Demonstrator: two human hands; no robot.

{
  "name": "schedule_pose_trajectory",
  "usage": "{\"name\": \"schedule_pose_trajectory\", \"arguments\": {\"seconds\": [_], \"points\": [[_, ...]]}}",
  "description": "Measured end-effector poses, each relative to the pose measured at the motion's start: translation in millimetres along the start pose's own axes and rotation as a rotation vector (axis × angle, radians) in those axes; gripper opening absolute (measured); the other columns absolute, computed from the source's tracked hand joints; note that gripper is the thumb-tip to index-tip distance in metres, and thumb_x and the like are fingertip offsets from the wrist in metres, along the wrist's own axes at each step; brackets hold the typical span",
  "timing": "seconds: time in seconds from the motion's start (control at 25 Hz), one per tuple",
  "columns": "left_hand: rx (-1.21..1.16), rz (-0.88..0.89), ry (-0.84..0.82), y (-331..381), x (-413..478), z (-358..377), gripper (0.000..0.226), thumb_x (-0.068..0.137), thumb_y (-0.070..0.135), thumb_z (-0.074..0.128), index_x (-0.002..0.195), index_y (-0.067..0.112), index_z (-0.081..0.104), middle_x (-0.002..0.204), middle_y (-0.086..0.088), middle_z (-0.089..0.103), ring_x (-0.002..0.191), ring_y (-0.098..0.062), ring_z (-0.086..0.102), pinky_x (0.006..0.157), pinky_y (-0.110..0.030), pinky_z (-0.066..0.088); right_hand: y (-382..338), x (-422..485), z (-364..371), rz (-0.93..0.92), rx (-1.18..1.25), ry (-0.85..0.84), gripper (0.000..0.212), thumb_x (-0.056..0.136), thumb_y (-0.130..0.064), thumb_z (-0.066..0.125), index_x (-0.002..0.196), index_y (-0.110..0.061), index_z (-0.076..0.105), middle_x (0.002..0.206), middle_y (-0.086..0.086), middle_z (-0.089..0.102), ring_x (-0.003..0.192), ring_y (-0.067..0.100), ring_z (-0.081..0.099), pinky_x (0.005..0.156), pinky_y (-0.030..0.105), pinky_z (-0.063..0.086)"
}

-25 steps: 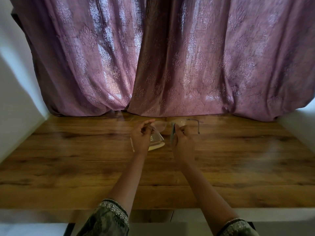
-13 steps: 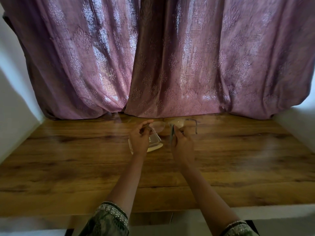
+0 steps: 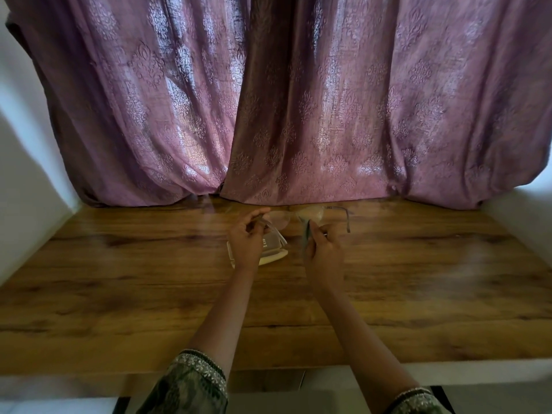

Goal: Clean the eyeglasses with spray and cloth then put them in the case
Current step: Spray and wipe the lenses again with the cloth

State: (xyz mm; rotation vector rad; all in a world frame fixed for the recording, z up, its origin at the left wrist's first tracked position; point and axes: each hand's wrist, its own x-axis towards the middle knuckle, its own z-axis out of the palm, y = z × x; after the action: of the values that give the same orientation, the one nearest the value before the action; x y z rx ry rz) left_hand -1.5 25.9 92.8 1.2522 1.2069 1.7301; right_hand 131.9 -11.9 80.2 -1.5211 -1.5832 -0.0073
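Over the wooden table, the open case lies just under my left hand, which pinches one end of the eyeglasses. Their long axis runs across to my right hand, which grips what looks like the cloth.

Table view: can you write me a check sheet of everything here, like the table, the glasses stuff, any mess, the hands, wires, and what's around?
Surface: wooden table, shiny grain.
Job's things: eyeglasses held above the table; pale case on the table under the left hand, apparently open; dark cloth; spray, nothing seen.
Clutter: nothing seen.
Hands: left hand pinches the eyeglasses' left end; right hand pinches the cloth beside the right lens.
Cables: nothing seen.
Surroundings: purple curtains behind; white walls on both sides.
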Motion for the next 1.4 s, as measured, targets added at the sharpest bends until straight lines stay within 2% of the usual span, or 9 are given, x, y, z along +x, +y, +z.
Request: {"name": "schedule_pose_trajectory", "arguments": {"seconds": [0.12, 0.4, 0.6, 0.84, 0.96, 1.08, 1.2, 1.32, 1.4], "points": [[0.001, 0.007, -0.001, 0.4, 0.0, -1.1, 0.023, 0.085, -0.010, 0.052, 0.100, 0.000, 0.066, 0.080, -0.013, 0.064, 0.062, 0.000, 0.062, 0.061, -0.012, 0.052, -2.5, 13.5, -4.1, 0.053, 0.026, 0.041, 0.035, 0.091, -0.005, 0.046, 0.124, 0.002, 0.054, 0.104, 0.022, 0.054, 0.085, 0.033, 0.056, 0.068, 0.041, 0.053], [0.039, 0.022, 0.008, -0.6, 3.0, -3.7, 0.023, 0.085, -0.009, 0.052, 0.099, 0.003, 0.067, 0.082, -0.014, 0.066, 0.063, -0.001, 0.062, 0.060, -0.013, 0.052, 1.4, 3.8, 9.3, -0.067, 0.005, 0.011, 0.031, 0.090, -0.010, 0.046, 0.117, -0.001, 0.060, 0.096, 0.016, 0.057, 0.071, 0.025, 0.057, 0.060, 0.030, 0.049], [0.036, 0.026, -0.007, -0.2, 3.2, -3.0, 0.022, 0.086, -0.009, 0.051, 0.100, 0.000, 0.065, 0.076, -0.010, 0.064, 0.058, 0.001, 0.062, 0.056, -0.009, 0.049, 1.1, 25.0, 2.9, 0.053, -0.022, 0.008, 0.035, 0.092, -0.007, 0.047, 0.126, -0.003, 0.053, 0.117, 0.027, 0.050, 0.085, 0.032, 0.057, 0.068, 0.036, 0.050], [-0.004, 0.033, 0.007, 1.2, 4.3, -2.7, 0.016, 0.086, -0.002, 0.058, 0.095, 0.008, 0.066, 0.072, 0.001, 0.063, 0.060, 0.002, 0.062, 0.059, -0.009, 0.049, 8.9, 15.9, 9.2, -0.040, 0.039, -0.001, 0.030, 0.085, -0.002, 0.056, 0.114, -0.003, 0.063, 0.091, 0.015, 0.057, 0.071, 0.028, 0.058, 0.057, 0.029, 0.047], [-0.082, -0.005, 0.026, -2.9, 6.8, -3.0, 0.015, 0.085, 0.003, 0.061, 0.099, 0.008, 0.065, 0.075, -0.009, 0.065, 0.060, -0.003, 0.063, 0.061, -0.017, 0.055, 9.8, 13.3, 1.2, 0.082, 0.134, 0.022, 0.030, 0.088, -0.004, 0.052, 0.117, -0.007, 0.062, 0.092, 0.006, 0.052, 0.075, 0.018, 0.053, 0.060, 0.024, 0.046], [-0.061, 0.010, 0.059, -6.9, 10.2, -4.0, 0.012, 0.083, 0.007, 0.065, 0.095, 0.010, 0.066, 0.095, -0.022, 0.061, 0.066, -0.007, 0.066, 0.063, -0.025, 0.058, 6.7, 13.3, -7.7, 0.180, 0.217, 0.098, 0.028, 0.088, -0.001, 0.050, 0.113, -0.005, 0.063, 0.094, 0.004, 0.051, 0.081, 0.017, 0.051, 0.067, 0.027, 0.049], [0.110, 0.111, 0.064, -3.9, 11.7, -4.1, 0.015, 0.084, 0.010, 0.065, 0.096, 0.004, 0.068, 0.104, -0.010, 0.052, 0.085, -0.026, 0.065, 0.069, -0.039, 0.058, 2.2, 10.4, -14.6, 0.209, 0.294, 0.164, 0.027, 0.089, -0.001, 0.050, 0.111, -0.006, 0.065, 0.093, 0.006, 0.052, 0.084, 0.021, 0.053, 0.070, 0.028, 0.047], [0.232, 0.271, 0.046, 7.9, 10.5, -2.8, 0.007, 0.083, 0.005, 0.064, 0.088, 0.003, 0.068, 0.090, -0.003, 0.060, 0.080, 0.000, 0.061, 0.067, -0.012, 0.050, -7.5, 10.0, -23.1, 0.103, 0.330, 0.241, 0.028, 0.089, -0.010, 0.049, 0.113, -0.009, 0.064, 0.092, 0.004, 0.051, 0.077, 0.012, 0.049, 0.068, 0.009, 0.039], [0.247, 0.342, 0.023, 16.1, 7.2, -2.7, 0.004, 0.083, 0.003, 0.064, 0.083, 0.006, 0.067, 0.078, 0.016, 0.056, 0.070, 0.009, 0.058, 0.057, -0.007, 0.046, -17.7, 13.6, -27.0, 0.016, 0.323, 0.275, 0.031, 0.089, -0.018, 0.046, 0.113, -0.008, 0.064, 0.093, 0.001, 0.050, 0.077, 0.009, 0.048, 0.068, 0.003, 0.038]]}}
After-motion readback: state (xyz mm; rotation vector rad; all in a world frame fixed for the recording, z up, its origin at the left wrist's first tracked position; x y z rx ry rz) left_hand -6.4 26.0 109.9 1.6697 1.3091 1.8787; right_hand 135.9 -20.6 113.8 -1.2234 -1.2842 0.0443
